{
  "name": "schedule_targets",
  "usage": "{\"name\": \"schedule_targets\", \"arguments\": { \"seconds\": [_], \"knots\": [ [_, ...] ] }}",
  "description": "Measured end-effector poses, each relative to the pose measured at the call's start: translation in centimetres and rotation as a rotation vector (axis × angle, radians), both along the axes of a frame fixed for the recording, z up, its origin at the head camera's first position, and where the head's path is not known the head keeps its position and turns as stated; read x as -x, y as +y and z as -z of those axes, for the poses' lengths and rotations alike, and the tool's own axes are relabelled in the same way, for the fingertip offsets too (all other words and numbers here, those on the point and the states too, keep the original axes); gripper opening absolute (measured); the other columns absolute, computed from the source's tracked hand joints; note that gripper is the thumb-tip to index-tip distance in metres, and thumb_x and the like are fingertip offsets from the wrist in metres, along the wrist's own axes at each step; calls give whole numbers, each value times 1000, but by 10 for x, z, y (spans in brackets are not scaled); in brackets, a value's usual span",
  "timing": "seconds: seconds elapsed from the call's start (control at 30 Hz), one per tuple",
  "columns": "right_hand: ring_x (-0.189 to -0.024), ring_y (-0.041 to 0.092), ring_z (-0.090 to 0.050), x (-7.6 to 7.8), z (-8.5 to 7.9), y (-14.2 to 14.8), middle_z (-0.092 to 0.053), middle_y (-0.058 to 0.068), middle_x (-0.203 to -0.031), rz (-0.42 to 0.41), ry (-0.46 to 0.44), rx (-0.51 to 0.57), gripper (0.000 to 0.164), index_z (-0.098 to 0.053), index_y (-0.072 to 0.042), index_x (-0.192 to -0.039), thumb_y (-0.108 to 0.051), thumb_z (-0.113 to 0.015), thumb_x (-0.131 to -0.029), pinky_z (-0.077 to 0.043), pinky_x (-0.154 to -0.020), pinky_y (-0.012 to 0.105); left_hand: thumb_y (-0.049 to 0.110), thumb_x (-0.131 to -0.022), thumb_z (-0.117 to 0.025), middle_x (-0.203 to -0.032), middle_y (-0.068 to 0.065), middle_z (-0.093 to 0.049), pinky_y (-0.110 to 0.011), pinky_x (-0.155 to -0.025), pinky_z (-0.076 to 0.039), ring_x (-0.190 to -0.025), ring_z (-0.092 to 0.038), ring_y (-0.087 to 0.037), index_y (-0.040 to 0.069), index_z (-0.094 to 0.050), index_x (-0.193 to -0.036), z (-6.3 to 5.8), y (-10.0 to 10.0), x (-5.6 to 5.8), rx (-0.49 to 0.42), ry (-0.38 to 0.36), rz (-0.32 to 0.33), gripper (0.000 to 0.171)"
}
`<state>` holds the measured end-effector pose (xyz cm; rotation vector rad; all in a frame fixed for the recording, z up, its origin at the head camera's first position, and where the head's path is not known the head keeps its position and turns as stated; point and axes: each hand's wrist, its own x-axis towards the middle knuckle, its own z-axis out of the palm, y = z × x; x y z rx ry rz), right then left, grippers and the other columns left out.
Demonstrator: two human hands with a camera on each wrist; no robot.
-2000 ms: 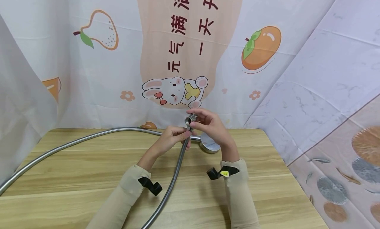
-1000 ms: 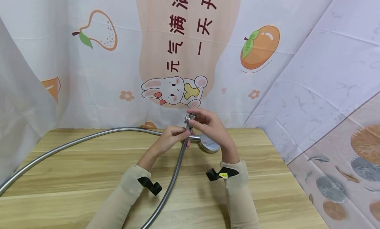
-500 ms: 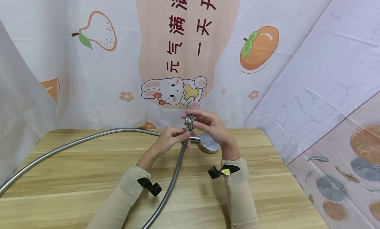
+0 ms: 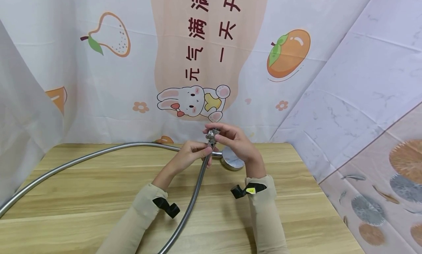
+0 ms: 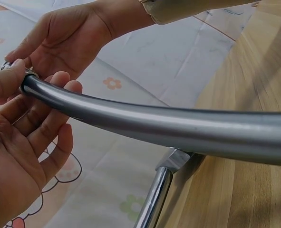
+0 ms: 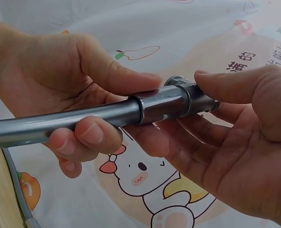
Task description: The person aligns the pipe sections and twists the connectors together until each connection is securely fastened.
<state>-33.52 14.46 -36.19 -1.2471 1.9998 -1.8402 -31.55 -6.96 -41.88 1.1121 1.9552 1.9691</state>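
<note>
In the head view my left hand holds the end of a grey metal shower hose, above the far part of the table. The right wrist view shows its thumb on the smooth metal collar at the hose's end, with fingers under the hose. My right hand pinches a small chrome pipe fitting between thumb and fingers. That fitting meets the collar end to end; the thread inside is hidden. Just behind the hands lies a round chrome shower head, its handle partly covered by my left hand.
The hose's other stretch arcs leftward across the wooden table. A printed curtain hangs at the table's back edge, and more cloth hangs at both sides. Each sleeve carries a black wrist camera mount.
The fitting has turned about the hose end: its round opening faced the head camera two seconds ago and now faces elsewhere. My right fingers have shifted slightly on it; the left hand stays put.
</note>
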Motion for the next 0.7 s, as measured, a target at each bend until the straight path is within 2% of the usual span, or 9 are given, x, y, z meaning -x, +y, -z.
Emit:
{"name": "schedule_targets", "arguments": {
  "seconds": [0.23, 0.33, 0.47, 0.6, 0.7],
  "knots": [
    [-102, 13, -65, -2, -2, 2, -69, -4, -122, 48, -22, -24, 41, -53, 10, -139, -9, -59, -103, -52, -92, 26, 16, -108, -52, -74, -11, -70, -39, -74, -60, -69, -69, -18, -10, -71, -109, 0, 0, 1, -4, 4, -6, 32],
    [-97, 13, -66, -5, -5, 2, -70, -2, -115, 91, -1, -50, 39, -55, 8, -138, -7, -60, -102, -54, -88, 26, 17, -108, -52, -75, -8, -70, -37, -75, -60, -70, -70, -18, -10, -71, -107, 0, 0, 1, -6, 6, -7, 33],
    [-91, 15, -67, -10, -9, -1, -70, 6, -109, 197, 54, -119, 36, -61, 3, -135, -5, -64, -100, -56, -83, 26, 20, -108, -52, -75, -6, -71, -36, -75, -61, -70, -70, -19, -8, -71, -107, 0, 0, 1, -11, 1, -10, 34],
    [-95, 18, -69, -13, -12, -5, -72, 13, -109, 333, 129, -223, 33, -66, -4, -131, -7, -67, -98, -56, -89, 33, 23, -108, -52, -75, -7, -70, -39, -74, -61, -69, -70, -19, -8, -71, -112, 0, -1, 1, -8, -15, -21, 37],
    [-98, 21, -68, -16, -15, -6, -73, 14, -107, 386, 165, -267, 32, -67, -5, -130, -9, -67, -98, -55, -93, 39, 23, -108, -53, -75, -11, -70, -39, -73, -61, -69, -70, -19, -9, -70, -114, 0, -2, 1, -7, -25, -30, 37]
  ]
}}
